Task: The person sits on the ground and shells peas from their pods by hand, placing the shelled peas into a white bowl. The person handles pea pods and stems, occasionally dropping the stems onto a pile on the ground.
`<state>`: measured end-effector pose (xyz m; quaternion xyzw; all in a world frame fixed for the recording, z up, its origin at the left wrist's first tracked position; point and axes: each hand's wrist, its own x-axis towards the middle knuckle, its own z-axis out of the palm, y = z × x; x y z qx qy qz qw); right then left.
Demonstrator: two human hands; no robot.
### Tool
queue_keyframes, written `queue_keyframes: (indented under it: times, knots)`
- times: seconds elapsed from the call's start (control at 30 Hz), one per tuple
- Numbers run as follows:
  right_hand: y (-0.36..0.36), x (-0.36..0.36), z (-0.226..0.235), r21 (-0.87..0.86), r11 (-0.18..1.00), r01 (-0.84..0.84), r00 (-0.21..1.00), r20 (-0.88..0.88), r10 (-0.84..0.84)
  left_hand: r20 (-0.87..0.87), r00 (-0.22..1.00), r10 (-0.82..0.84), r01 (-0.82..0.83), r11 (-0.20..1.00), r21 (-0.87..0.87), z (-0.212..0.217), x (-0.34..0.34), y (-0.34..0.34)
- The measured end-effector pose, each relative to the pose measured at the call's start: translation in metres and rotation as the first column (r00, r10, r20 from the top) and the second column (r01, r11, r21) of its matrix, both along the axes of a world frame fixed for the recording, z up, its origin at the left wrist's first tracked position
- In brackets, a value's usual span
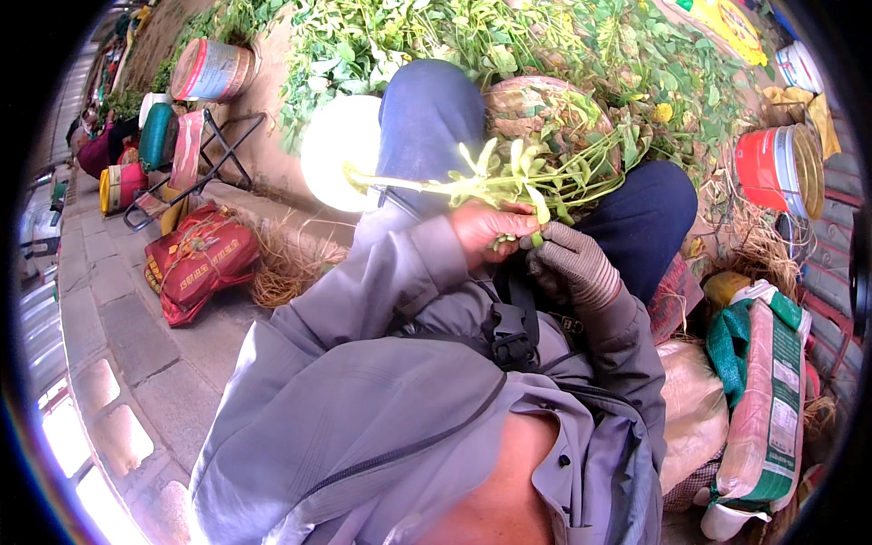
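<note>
Over my lap, my left hand [490, 229] is bare and closed around a green bean plant [436, 186]. Its pale stem reaches out to the left, and plump pods [527, 162] and thin stalks fan out above the hand. Small green pieces show beneath those fingers. My right hand [581, 268] wears a grey-brown knit glove and touches the left fingertips. Its thumb and fingers pinch a green pod [536, 238] that hangs between both hands. Beyond the right knee stands a round brownish basket [549, 100], partly covered by leaves and stalks.
Uprooted leafy plants [409, 32] heap in front of my knees. On the left are a bucket [213, 71], a folding stool [213, 159], a red bag [200, 259] and dry roots [291, 259]. To the right stand a red bucket [767, 173] and packed sacks [758, 409].
</note>
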<state>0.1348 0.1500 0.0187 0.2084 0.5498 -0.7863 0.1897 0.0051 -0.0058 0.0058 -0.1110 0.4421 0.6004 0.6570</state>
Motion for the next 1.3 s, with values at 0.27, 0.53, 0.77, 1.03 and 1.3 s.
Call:
queue_keyframes:
  times: [0.27, 0.53, 0.77, 1.03, 1.3]
  knots:
    - [-0.004, -0.003, -0.003, -0.046, 0.998, 0.046, 0.993, 0.114, -0.041, -0.275, 0.953, -0.124, 0.130, 0.992, 0.003, -0.006, 0.010, -0.002]
    - [-0.006, 0.000, -0.017, -0.280, 0.937, 0.209, 0.975, 0.138, -0.177, -0.205, 0.970, -0.132, 0.136, 0.991, 0.005, 0.004, 0.006, -0.002]
    - [0.004, 0.002, -0.027, -0.209, 0.966, 0.154, 0.985, 0.110, -0.133, -0.108, 0.993, -0.044, 0.057, 0.991, 0.117, -0.001, 0.005, -0.004]
    - [0.014, -0.002, 0.000, 0.422, 0.906, 0.027, 0.995, -0.099, 0.017, -0.155, 0.985, -0.072, 0.067, 0.997, -0.039, 0.008, 0.006, 0.002]
    - [0.040, -0.041, 0.034, 0.637, 0.728, 0.253, 0.939, -0.343, -0.026, -0.220, 0.967, -0.131, 0.118, 0.991, -0.070, -0.007, 0.010, 0.002]
